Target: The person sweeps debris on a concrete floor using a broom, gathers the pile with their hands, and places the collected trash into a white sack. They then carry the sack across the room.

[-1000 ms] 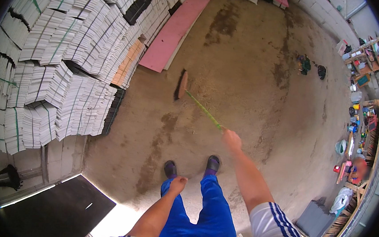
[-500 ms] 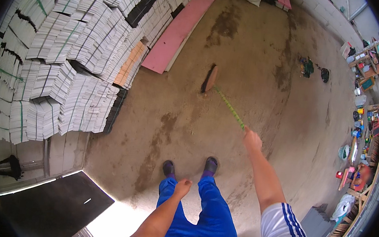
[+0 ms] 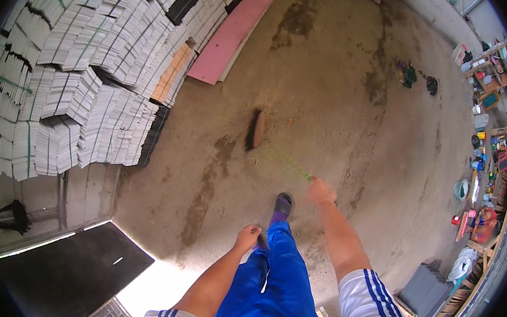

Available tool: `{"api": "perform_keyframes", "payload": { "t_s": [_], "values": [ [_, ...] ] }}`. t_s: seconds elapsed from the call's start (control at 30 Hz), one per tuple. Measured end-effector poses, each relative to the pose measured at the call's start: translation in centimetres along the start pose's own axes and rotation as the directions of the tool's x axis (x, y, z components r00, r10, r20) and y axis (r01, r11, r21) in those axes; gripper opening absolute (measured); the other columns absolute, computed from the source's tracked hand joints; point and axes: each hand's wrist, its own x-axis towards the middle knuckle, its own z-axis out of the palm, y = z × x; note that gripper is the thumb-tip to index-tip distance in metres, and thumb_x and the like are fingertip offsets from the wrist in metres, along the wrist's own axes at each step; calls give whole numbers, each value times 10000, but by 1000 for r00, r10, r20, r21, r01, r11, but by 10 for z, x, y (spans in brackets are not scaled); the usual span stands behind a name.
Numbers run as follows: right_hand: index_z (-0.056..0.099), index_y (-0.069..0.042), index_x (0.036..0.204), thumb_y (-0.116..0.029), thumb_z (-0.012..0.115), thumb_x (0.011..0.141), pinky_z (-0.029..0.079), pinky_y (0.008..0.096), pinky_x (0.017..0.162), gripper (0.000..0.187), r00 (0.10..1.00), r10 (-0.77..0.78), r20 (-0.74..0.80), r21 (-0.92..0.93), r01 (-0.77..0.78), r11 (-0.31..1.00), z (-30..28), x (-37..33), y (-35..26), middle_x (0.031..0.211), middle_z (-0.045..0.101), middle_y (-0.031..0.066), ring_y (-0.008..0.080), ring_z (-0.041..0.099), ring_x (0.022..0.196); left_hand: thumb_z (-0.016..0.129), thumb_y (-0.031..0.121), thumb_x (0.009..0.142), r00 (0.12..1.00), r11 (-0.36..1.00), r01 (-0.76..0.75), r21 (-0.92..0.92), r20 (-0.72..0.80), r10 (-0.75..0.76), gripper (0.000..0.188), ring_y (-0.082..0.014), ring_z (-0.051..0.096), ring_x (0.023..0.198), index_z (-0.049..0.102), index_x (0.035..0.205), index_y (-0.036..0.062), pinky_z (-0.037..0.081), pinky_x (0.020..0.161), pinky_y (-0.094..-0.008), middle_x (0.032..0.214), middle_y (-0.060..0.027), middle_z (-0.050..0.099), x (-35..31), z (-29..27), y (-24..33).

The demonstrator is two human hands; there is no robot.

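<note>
My right hand point(image 3: 322, 192) is closed round the green striped handle of a broom point(image 3: 259, 129). The broom's brown head and dark bristles rest on the dusty concrete floor point(image 3: 323, 98), ahead of my feet. Motion smears the handle. Loose dirt point(image 3: 276, 130) lies beside the head. My left hand point(image 3: 248, 239) hangs near my leg, fingers curled in, with nothing visible in it. One dark shoe point(image 3: 283, 204) is in front; the other is partly behind my left hand.
Tall strapped stacks of white slabs point(image 3: 86, 91) line the left side, with a pink board point(image 3: 233, 35) beyond. Dark bits of clutter point(image 3: 409, 75) lie far right. Shelves with cans and tools point(image 3: 497, 160) and leaning grey sheets point(image 3: 424, 291) run along the right. A dark panel point(image 3: 72, 269) stands lower left.
The broom head has come nearer and to the left across the floor. My right hand has shifted slightly left and closer. My left foot has dropped back behind my left hand.
</note>
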Motion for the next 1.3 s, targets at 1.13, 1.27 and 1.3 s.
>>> {"api": "perform_keyframes", "payload": {
  "t_s": [1.13, 1.27, 1.3],
  "values": [
    [594, -249, 1386, -136, 547, 927, 583, 481, 819, 475, 959, -256, -123, -160, 236, 958, 60, -119, 51, 1057, 733, 167, 346, 711, 1009, 649, 315, 963, 993, 990, 69, -124, -84, -80, 331, -190, 676, 722, 688, 1086, 10, 545, 676, -344, 878, -99, 715, -92, 12, -138],
    [599, -222, 1368, -171, 534, 942, 569, 503, 872, 434, 974, -224, -13, -57, 223, 973, 73, -109, -56, 1100, 726, 167, 369, 697, 1042, 655, 344, 939, 995, 988, 76, -131, -48, -83, 352, -308, 693, 902, 710, 1077, 25, 543, 806, -395, 970, -173, 729, -94, 6, -125],
    [597, -227, 1370, -186, 533, 948, 564, 505, 893, 428, 981, -192, 10, -24, 192, 981, 67, -102, -68, 1120, 724, 163, 370, 692, 1063, 655, 360, 930, 994, 982, 103, -156, -27, -108, 365, -368, 702, 994, 719, 1077, 32, 543, 874, -420, 1019, -210, 735, -98, 2, -117]
  ]
}}
